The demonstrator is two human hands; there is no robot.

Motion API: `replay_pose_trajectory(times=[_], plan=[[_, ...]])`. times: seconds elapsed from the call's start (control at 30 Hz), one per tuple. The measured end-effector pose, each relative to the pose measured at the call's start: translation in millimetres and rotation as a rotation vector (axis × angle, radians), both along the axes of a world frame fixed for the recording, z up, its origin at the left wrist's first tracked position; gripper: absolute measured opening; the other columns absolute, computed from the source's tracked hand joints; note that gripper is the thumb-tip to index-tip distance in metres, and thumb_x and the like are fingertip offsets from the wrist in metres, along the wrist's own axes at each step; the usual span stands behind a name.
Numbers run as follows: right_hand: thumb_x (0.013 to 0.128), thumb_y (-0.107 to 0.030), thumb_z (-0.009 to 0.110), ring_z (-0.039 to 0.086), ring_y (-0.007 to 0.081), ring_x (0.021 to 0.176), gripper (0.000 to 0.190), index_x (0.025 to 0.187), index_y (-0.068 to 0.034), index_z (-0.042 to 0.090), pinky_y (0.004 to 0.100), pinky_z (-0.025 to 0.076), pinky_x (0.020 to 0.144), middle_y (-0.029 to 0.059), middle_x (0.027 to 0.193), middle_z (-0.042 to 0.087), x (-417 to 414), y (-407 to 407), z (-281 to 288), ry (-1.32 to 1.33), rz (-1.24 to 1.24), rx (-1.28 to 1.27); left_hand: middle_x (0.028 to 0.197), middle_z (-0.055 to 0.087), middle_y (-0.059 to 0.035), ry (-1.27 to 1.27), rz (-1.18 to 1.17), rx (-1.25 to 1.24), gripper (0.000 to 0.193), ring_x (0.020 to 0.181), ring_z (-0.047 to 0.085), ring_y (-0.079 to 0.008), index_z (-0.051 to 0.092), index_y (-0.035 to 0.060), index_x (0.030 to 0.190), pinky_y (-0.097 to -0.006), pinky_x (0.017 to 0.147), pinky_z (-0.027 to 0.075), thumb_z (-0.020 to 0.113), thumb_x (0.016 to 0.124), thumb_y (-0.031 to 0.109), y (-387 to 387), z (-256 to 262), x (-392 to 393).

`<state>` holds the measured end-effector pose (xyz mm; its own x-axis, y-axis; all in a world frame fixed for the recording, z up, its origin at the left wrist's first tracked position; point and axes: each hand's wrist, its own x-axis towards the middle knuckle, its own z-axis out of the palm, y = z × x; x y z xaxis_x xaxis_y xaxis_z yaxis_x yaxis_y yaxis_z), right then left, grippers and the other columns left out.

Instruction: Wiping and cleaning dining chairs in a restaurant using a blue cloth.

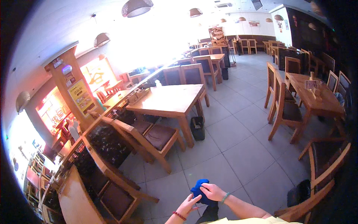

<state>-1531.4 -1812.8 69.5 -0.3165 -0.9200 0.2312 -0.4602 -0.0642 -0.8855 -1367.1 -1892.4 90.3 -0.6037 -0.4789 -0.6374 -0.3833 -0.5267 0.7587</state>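
A crumpled blue cloth [199, 185] is bunched up in front of my body, above the tiled floor. My right hand [214, 192], with a green beaded bracelet at its wrist, pinches the cloth between thumb and fingers. Just to the left is my left hand [186, 206], a red beaded bracelet on its wrist. Its fingers are spread, and the tips come up to the cloth's lower left edge; whether they touch it is hard to tell. Below the cloth, part of a dark shoe or trouser leg [209, 214] shows.
Ahead on the left stands a wooden table [173, 98] with a condiment box [137, 95], padded chairs [160, 135] and a black bin [197, 128]. Another table [307, 89] with chairs stands right. A second bin [299, 193] and a chair [327, 159] are close by. A tiled aisle [237, 117] runs between.
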Motion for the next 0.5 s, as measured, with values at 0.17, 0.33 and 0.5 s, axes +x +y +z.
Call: replay_pose_trajectory(times=[0.17,0.33,0.5], plan=[[0.091,-0.016,0.05,0.061,0.0378,0.081,0.02,0.102,-0.002,0.059,0.0406,0.049,0.071,0.0212,0.087,0.063,-116,-39,-15,-0.02,0.048,0.08,0.098,0.062,0.0016,0.145,-0.137,-0.199,0.037,0.09,0.053,-0.0085,0.063,0.0009,0.11,-0.0244,0.082,0.042,0.062,0.089,0.031,-80,-39,-133],[0.089,-0.012,0.057,0.06,0.0115,0.065,0.013,0.09,0.0,0.064,0.0304,0.049,0.059,0.0059,0.075,0.065,-237,-52,11,-0.473,-0.32,0.13,0.099,0.062,0.0006,0.077,-0.379,-0.271,0.035,0.09,0.052,-0.0078,0.061,-0.0024,0.111,-0.0243,0.082,0.043,0.058,0.092,0.027,-140,-43,-266],[0.088,-0.019,0.062,0.053,0.0079,0.054,0.018,0.083,-0.002,0.065,0.0255,0.043,0.051,0.0019,0.066,0.061,-354,-59,-8,-0.357,-0.644,0.207,0.099,0.06,0.0017,0.463,-0.343,-0.32,0.025,0.089,0.051,-0.0066,0.058,-0.0005,0.111,-0.0236,0.082,0.044,0.051,0.096,0.018,-195,-17,-408]])
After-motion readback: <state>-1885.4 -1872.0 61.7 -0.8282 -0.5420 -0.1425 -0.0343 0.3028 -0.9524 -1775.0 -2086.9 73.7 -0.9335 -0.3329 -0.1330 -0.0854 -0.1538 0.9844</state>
